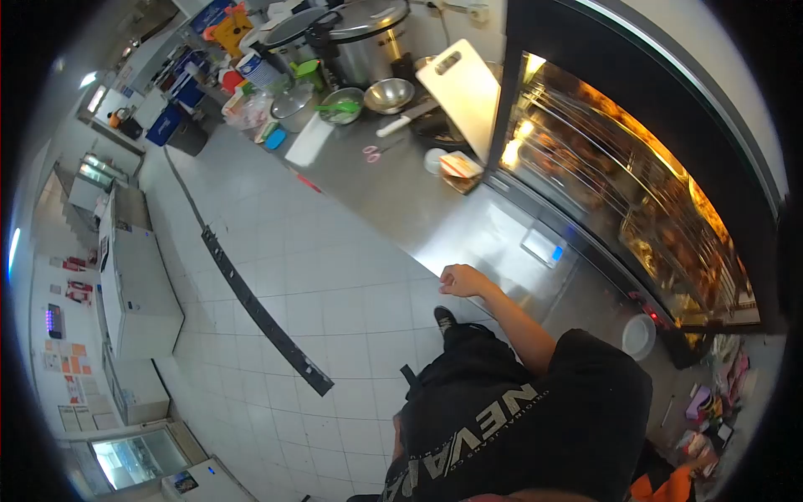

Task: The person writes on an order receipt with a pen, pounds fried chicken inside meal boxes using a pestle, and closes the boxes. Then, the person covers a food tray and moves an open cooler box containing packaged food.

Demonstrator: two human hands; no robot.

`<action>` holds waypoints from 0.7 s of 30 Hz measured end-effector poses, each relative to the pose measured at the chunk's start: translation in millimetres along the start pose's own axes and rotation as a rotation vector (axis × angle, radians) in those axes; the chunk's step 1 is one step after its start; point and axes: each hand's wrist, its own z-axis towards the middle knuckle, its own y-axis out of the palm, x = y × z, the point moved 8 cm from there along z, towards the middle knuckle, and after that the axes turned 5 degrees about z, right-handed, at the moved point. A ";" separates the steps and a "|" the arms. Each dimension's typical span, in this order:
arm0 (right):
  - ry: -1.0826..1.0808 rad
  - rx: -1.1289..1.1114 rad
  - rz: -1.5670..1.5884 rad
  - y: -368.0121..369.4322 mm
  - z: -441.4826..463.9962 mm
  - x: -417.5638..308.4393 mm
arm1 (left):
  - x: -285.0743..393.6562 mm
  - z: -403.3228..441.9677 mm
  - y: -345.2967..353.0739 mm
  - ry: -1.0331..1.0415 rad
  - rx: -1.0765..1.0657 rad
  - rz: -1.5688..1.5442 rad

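Note:
My right hand [464, 281] hovers by the front edge of the steel counter [376, 188], its fingers loosely curled with nothing visible in them. Beyond it on the counter lies a small white scale [542, 248] with a blue display. A white tub [433, 161] and a small food pack [460, 165] stand farther back, near pink-handled scissors [372, 154] and a white-handled knife [405, 120]. Only a strip of skin of my left arm shows beside my black shirt [519, 435]; the fingers of my left hand are hidden.
At right stands a lit glass-fronted oven [623, 184], with a cutting board [465, 96] leaning beside it. Metal bowls [389, 95] and large pots [368, 54] sit at the back. A long black strip [263, 314] crosses the tiled floor; white chests [142, 289] stand left.

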 end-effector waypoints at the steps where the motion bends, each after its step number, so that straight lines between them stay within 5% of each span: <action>1: 0.015 -0.011 0.015 6.7 28.5 -11.2 | 9.3 15.7 -22.4 -0.035 -0.005 -0.076; 5: -0.127 -0.132 0.034 30.1 125.2 -88.2 | 43.1 78.8 -100.4 -0.314 0.178 -0.735; 8: -0.210 -0.146 -0.044 50.3 185.0 -124.7 | 85.7 131.3 -151.4 -0.257 0.248 -0.742; 11: -0.073 -0.343 -0.048 56.6 226.4 -153.9 | 130.3 189.2 -183.8 -0.096 0.125 -0.365; 12: -0.097 -0.260 -0.051 53.4 244.0 -158.6 | 108.4 239.4 -178.1 0.104 0.121 -0.105; 15: -0.133 0.044 -0.059 27.3 324.8 -140.9 | 101.0 339.0 -212.3 0.079 0.044 0.259; 17: 0.057 0.415 -0.312 -14.6 389.7 -122.3 | 101.5 404.5 -257.7 0.081 0.075 0.105; 21: 0.530 0.712 -0.305 -101.7 429.2 -160.9 | 146.2 461.6 -365.2 0.013 -0.052 -0.286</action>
